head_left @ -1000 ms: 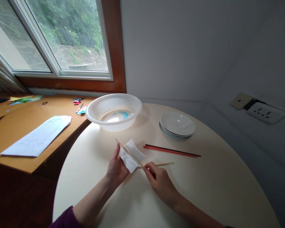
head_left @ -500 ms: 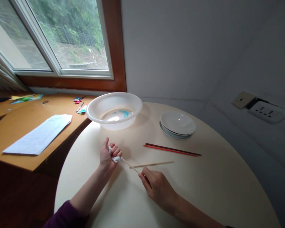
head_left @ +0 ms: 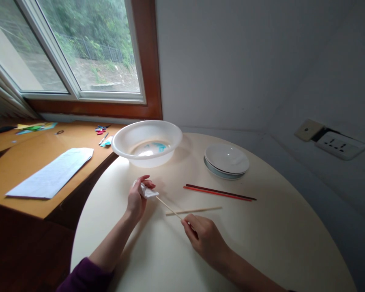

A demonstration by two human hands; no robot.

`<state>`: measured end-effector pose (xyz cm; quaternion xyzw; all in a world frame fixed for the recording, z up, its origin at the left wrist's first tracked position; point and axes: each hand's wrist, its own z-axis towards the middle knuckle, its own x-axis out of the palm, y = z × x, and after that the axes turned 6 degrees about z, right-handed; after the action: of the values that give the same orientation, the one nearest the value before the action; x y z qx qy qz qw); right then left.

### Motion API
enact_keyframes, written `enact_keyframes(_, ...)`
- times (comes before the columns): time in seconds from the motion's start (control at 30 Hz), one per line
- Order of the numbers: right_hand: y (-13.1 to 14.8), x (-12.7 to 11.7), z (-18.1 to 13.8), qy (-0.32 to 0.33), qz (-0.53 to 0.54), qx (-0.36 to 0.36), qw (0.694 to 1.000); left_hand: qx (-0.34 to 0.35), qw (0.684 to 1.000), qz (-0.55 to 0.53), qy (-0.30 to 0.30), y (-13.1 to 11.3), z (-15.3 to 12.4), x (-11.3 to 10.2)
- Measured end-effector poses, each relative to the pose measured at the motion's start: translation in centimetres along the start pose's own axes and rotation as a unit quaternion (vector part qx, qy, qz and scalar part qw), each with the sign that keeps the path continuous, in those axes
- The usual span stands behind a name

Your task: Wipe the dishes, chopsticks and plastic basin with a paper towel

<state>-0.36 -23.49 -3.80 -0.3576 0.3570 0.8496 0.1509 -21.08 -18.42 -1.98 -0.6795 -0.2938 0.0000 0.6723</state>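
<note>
My left hand is closed around a crumpled white tissue, which wraps the far end of a pale wooden chopstick. My right hand pinches the near end of that same chopstick. A second pale chopstick lies flat on the round cream table, just beyond my right hand. A red chopstick and a dark one lie side by side farther back.
A clear plastic basin with a little water stands at the table's back left. Stacked white plates sit to its right. A wooden desk at the left carries a white paper and small items. Wall sockets are at the right.
My left hand went from holding the tissue flat under the chopstick to closing around it and sliding toward the far end. My right hand stayed on the near end.
</note>
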Motion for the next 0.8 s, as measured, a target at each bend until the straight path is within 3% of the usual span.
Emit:
enact_keyframes(0.2, 0.0, -0.8, 0.2, -0.113, 0.132, -0.009, 0.985, -0.013, 0.997, 0.039, 0.073, 0.2, -0.8, 0.3)
enact_keyframes(0.3, 0.5, -1.1, 0.0, -0.12, 0.206, -0.014, 0.971, -0.032, 0.993, 0.048, 0.104, 0.1, -1.1, 0.5)
enact_keyframes(0.43, 0.8, -1.3, 0.0, -0.117, 0.279, 0.03, 0.953, -0.025, 0.995, 0.05, 0.08, 0.0, -0.8, 0.3)
enact_keyframes(0.57, 0.4, -1.7, 0.3, -0.164, 0.37, 0.125, 0.906, -0.027, 0.998, 0.051, 0.025, -0.1, -0.2, -0.1)
enact_keyframes(0.63, 0.2, -2.1, 0.5, -0.188, 0.395, 0.159, 0.885, -0.048, 0.997, 0.052, 0.026, -0.1, 0.0, -0.3)
enact_keyframes(0.8, -0.1, -2.4, 0.8, -0.21, 0.421, 0.187, 0.862, -0.11, 0.983, 0.05, 0.141, -0.1, -0.2, -0.3)
